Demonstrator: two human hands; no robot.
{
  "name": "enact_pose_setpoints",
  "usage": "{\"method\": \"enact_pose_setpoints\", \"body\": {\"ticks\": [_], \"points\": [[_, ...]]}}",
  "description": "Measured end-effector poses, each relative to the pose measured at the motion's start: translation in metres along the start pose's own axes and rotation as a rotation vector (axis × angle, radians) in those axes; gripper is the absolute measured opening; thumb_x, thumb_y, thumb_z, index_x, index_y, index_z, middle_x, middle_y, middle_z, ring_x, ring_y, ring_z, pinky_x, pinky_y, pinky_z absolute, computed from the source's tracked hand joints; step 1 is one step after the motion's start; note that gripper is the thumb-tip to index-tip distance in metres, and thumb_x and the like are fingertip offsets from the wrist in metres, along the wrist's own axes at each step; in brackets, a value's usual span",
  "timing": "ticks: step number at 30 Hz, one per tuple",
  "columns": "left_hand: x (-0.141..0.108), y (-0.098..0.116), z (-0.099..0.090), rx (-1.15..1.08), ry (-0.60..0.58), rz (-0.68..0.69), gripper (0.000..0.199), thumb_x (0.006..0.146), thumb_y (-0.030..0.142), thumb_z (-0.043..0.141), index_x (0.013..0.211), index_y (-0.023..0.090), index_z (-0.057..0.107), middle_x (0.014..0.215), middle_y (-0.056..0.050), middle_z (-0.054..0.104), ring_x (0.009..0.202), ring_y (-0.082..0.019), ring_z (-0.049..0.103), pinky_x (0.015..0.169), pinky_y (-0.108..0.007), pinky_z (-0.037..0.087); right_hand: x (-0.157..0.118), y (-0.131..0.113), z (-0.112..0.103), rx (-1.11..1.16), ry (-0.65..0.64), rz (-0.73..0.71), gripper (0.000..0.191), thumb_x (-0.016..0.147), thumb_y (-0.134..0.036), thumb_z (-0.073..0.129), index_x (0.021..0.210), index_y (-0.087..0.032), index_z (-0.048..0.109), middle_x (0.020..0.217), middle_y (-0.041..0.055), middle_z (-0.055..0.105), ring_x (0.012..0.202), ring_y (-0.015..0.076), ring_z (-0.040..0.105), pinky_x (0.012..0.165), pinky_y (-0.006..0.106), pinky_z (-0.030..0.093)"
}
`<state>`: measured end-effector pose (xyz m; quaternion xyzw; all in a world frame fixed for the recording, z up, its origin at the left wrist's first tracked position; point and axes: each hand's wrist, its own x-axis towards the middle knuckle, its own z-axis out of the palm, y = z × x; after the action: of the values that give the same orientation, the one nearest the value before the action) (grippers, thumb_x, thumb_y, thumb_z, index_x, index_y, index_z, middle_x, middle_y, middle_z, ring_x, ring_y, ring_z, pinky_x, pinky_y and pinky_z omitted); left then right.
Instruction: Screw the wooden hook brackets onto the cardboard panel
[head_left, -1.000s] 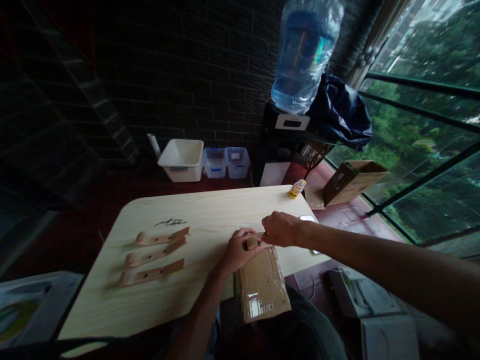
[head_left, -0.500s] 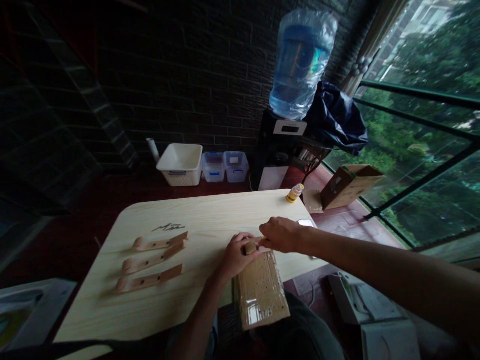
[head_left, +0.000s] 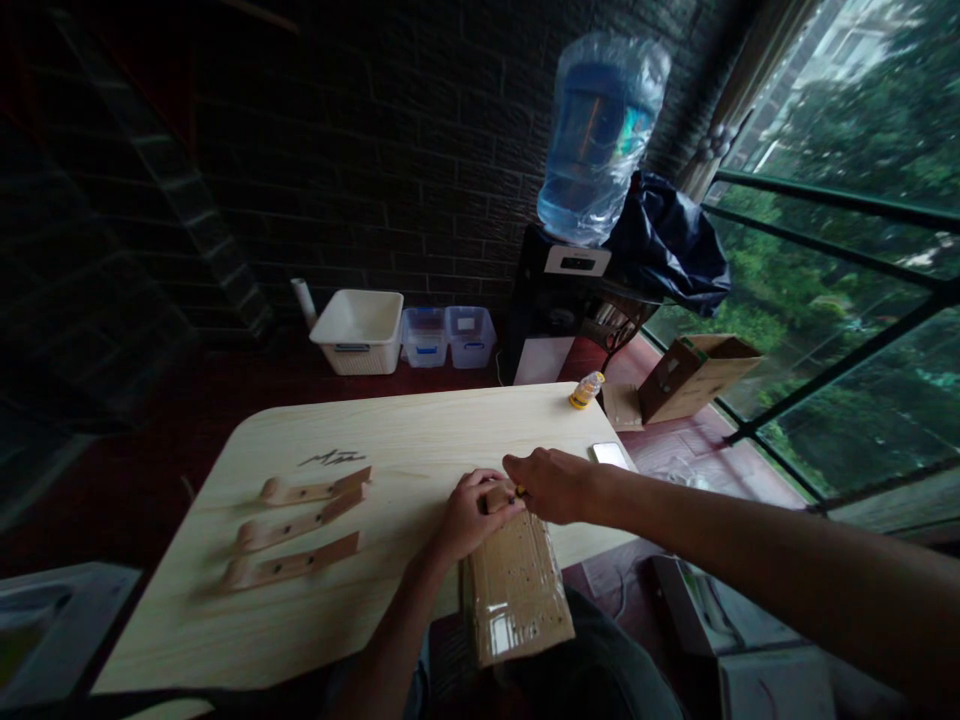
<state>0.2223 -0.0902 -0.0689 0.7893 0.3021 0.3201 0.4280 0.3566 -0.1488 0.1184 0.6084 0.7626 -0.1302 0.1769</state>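
My left hand (head_left: 474, 512) is closed around a small tan piece (head_left: 496, 497), pressing it down at the far end of a taped cardboard box (head_left: 517, 590). Right against it, my right hand (head_left: 551, 484) is a fist over a thin tool with a yellow part (head_left: 520, 491); the fingers hide most of this tool. Small holes dot the top of the box, which reaches over the table's near edge towards my lap. To the left lie three tan strips (head_left: 300, 562) with bent ends and dark spots. Beyond them are several thin dark pieces (head_left: 332, 458).
A clear container with yellow ends (head_left: 586, 391) stands at the far right corner of the pale table (head_left: 420, 420), with a phone (head_left: 609, 455) nearer. Plastic bins (head_left: 367, 335) and a water dispenser (head_left: 555, 300) stand behind. An open carton (head_left: 697, 380) is by the window.
My right hand has shifted slightly left and its fist has turned, drawing closer to the tan piece. The left hand keeps its hold. The whole view has moved a little.
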Motion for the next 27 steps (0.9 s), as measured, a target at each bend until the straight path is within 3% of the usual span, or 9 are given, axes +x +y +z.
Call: {"method": "enact_pose_setpoints", "body": {"ticks": [3, 6, 13, 16, 19, 23, 27], "points": [[0.000, 0.001, -0.001, 0.014, -0.014, -0.003, 0.017, 0.077, 0.037, 0.078, 0.088, 0.025, 0.076, 0.111, -0.005, 0.069, 0.109, -0.025, 0.061, 0.100, -0.040, 0.050, 0.001, 0.009, 0.002, -0.116, 0.017, -0.120, 0.027, 0.092, -0.023, 0.061, 0.119, -0.017, 0.063, 0.106, 0.0158, 0.075, 0.097, 0.0289, 0.073, 0.075, 0.034, 0.055], [0.000, -0.001, -0.001, 0.021, -0.020, 0.011, 0.016, 0.078, 0.037, 0.077, 0.089, 0.025, 0.076, 0.113, -0.005, 0.069, 0.110, -0.024, 0.061, 0.100, -0.038, 0.049, 0.004, 0.013, 0.004, -0.137, 0.041, -0.134, 0.024, 0.096, -0.029, 0.057, 0.116, -0.018, 0.065, 0.107, 0.0150, 0.075, 0.099, 0.0282, 0.073, 0.079, 0.034, 0.054], [0.000, -0.003, -0.001, 0.019, -0.035, 0.014, 0.014, 0.078, 0.030, 0.076, 0.092, 0.026, 0.077, 0.115, -0.005, 0.068, 0.112, -0.024, 0.061, 0.099, -0.037, 0.049, 0.007, 0.013, 0.005, 0.100, -0.006, 0.138, 0.036, 0.098, -0.042, 0.052, 0.101, -0.011, 0.070, 0.094, 0.0156, 0.077, 0.092, 0.0242, 0.074, 0.072, 0.027, 0.052], [0.000, -0.002, -0.001, 0.020, -0.040, 0.007, 0.015, 0.078, 0.031, 0.076, 0.092, 0.026, 0.077, 0.114, -0.005, 0.069, 0.112, -0.024, 0.061, 0.099, -0.037, 0.049, 0.003, 0.014, 0.007, 0.184, 0.007, 0.190, 0.036, 0.096, -0.044, 0.055, 0.106, -0.013, 0.069, 0.097, 0.0142, 0.077, 0.092, 0.0234, 0.074, 0.068, 0.025, 0.050], [0.000, -0.002, -0.002, 0.011, -0.035, 0.008, 0.016, 0.078, 0.033, 0.077, 0.092, 0.026, 0.078, 0.115, -0.005, 0.069, 0.111, -0.024, 0.062, 0.099, -0.037, 0.050, -0.001, 0.017, 0.008, 0.107, 0.043, 0.104, 0.034, 0.093, -0.039, 0.058, 0.115, -0.015, 0.065, 0.102, 0.0147, 0.076, 0.093, 0.0259, 0.073, 0.067, 0.028, 0.050], [0.000, -0.003, -0.001, 0.004, -0.033, 0.008, 0.018, 0.077, 0.028, 0.077, 0.095, 0.025, 0.078, 0.116, -0.006, 0.069, 0.112, -0.024, 0.062, 0.099, -0.037, 0.050, -0.001, 0.023, 0.006, -0.092, 0.030, -0.099, 0.023, 0.094, -0.023, 0.056, 0.113, -0.015, 0.065, 0.106, 0.0149, 0.075, 0.097, 0.0274, 0.073, 0.075, 0.032, 0.052], [0.000, -0.004, 0.001, 0.000, -0.028, -0.004, 0.019, 0.077, 0.030, 0.077, 0.095, 0.025, 0.078, 0.115, -0.006, 0.068, 0.112, -0.024, 0.061, 0.099, -0.037, 0.050, 0.002, 0.022, 0.008, -0.137, 0.041, -0.086, 0.028, 0.100, -0.033, 0.050, 0.114, -0.014, 0.065, 0.105, 0.0165, 0.074, 0.099, 0.0294, 0.073, 0.078, 0.035, 0.054]]}}
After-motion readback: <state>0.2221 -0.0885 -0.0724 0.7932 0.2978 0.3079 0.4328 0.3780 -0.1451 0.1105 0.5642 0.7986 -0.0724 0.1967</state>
